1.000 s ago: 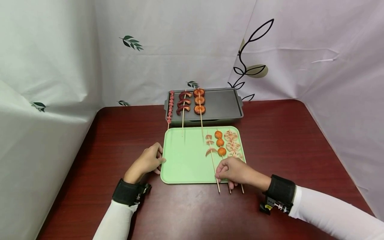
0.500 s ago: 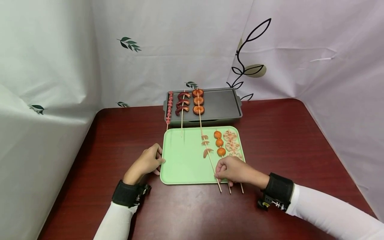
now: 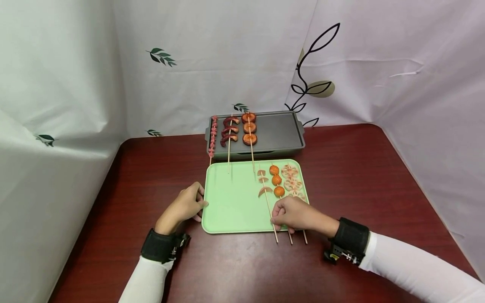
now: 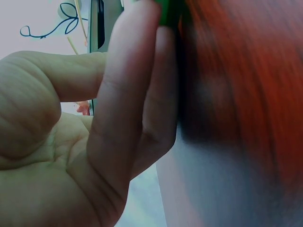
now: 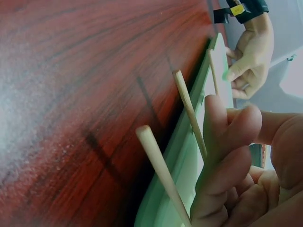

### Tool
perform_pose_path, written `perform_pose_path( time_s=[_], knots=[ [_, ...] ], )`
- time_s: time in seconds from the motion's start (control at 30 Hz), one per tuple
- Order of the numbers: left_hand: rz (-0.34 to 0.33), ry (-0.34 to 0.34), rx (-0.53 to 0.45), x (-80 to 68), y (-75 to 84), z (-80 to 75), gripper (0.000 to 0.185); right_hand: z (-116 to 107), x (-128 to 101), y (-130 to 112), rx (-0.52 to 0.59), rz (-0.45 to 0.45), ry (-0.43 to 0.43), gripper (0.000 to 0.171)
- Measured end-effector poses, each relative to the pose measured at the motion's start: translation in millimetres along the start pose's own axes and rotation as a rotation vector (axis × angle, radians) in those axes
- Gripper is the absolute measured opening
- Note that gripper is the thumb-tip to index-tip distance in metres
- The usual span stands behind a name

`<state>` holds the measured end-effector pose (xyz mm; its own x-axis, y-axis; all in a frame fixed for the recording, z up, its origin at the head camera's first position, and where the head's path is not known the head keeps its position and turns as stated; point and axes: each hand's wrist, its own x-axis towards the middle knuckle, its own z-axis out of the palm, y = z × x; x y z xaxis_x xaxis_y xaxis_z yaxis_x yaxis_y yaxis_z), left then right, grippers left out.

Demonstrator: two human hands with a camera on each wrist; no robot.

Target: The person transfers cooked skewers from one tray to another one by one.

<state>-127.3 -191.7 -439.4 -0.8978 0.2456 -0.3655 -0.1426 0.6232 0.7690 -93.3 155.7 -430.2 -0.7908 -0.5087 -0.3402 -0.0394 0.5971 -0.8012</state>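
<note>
My left hand [image 3: 185, 204] holds the left edge of a light green tray [image 3: 231, 202], its thumb over the rim; in the left wrist view the fingers [image 4: 123, 90] reach to the tray's green edge [image 4: 170, 12]. Over the tray's front right, my right hand [image 3: 293, 213] pinches the stick of a skewer with pale pink slices [image 3: 266, 191] between thumb and fingers. Beside it lie a skewer of orange balls [image 3: 276, 180] and a lotus root skewer [image 3: 291, 184], their lower sticks partly hidden by the hand. In the right wrist view, stick ends [image 5: 151, 146] jut past the tray rim.
Behind the tray stands a dark grey griddle [image 3: 278, 130]. On its left side lie a thin pink-piece skewer [image 3: 213, 136], a skewer of dark red curved pieces [image 3: 230, 129] and a mushroom-like round-slice skewer [image 3: 249, 127]. Their sticks overhang the tray. A printed white curtain [image 3: 212, 63] borders the brown table [image 3: 352, 168].
The food end of the pinched skewer swung left half a second ago and is now back to the right, its slices turned. Both hands stay nearly in place; the view shifted slightly.
</note>
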Motion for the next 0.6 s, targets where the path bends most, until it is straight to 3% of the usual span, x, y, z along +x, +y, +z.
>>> perform_pose_path(
  time_s=[0.3, 0.6],
  knots=[
    [-0.001, -0.004, 0.0, 0.3, 0.2, -0.2, 0.021, -0.2, -0.1, -1.7, -0.042, -0.007, 0.007, 0.013],
    [0.001, -0.003, -0.004, 0.4, -0.1, -0.2, 0.021, -11.0, -2.7, -4.1, -0.074, -0.074, 0.063, 0.011]
  ],
)
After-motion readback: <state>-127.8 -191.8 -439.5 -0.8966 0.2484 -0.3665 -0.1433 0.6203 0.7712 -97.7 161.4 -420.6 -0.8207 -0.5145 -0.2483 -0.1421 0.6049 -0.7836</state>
